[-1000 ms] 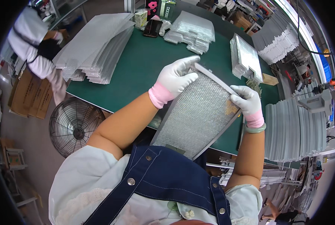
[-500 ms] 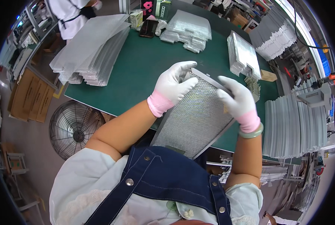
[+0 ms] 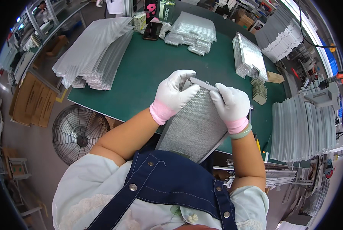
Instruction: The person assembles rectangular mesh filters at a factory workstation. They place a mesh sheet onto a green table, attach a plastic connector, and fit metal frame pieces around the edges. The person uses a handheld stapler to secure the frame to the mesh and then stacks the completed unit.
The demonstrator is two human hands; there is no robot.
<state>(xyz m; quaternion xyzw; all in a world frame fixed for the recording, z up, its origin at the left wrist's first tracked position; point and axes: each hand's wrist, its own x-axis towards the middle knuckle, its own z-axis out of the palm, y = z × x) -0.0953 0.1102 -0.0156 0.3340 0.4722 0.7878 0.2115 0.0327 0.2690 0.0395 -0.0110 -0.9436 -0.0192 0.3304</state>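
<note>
A silver mesh filter panel [image 3: 196, 122] in a grey metal frame slants from my lap up onto the near edge of the green table. A flat grey frame bar [image 3: 204, 84] runs across its far end. My left hand [image 3: 173, 92], in a white glove with a pink cuff, closes thumb and fingers around the far left corner. With thumb and fingers, my right hand [image 3: 231, 102], gloved alike, pinches the right end of the bar. My apron hides the panel's near end.
Mesh sheets are stacked on the table [image 3: 148, 78] at the left [image 3: 92, 53], back [image 3: 192, 30] and right [image 3: 250, 55]. Small beige parts [image 3: 259, 92] lie near a wooden block [image 3: 275, 77]. Grey frame strips [image 3: 302, 130] stand at right. A floor fan [image 3: 79, 134] stands left.
My right hand has moved left and inward, closing on the bar's end. My left hand has come slightly nearer. The person in white at the far left has mostly left the view.
</note>
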